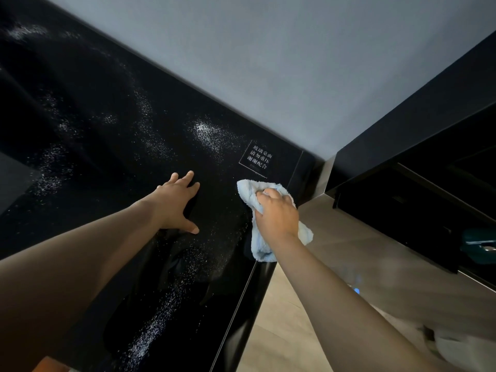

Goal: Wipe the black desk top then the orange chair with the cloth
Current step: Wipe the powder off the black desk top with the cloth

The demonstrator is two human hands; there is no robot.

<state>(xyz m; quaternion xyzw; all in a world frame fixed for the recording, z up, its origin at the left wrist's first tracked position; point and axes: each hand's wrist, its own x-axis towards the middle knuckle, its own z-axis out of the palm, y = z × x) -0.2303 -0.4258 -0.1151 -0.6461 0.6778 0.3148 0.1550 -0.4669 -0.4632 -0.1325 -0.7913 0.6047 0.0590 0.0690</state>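
1. At 7 o'clock of the view, an orange corner [49, 365] peeks in at the frame edge.
2. Our left grip [175, 204] lies flat on the black desk [88, 108], fingers spread.
3. At its 3 o'clock, our right grip [276, 214] clutches the pale blue cloth [248, 191], pressed on the desk beside its right edge.
4. White specks [206, 132] dust the desk; a white-lettered label [256, 158] sits at the cloth's 12 o'clock.
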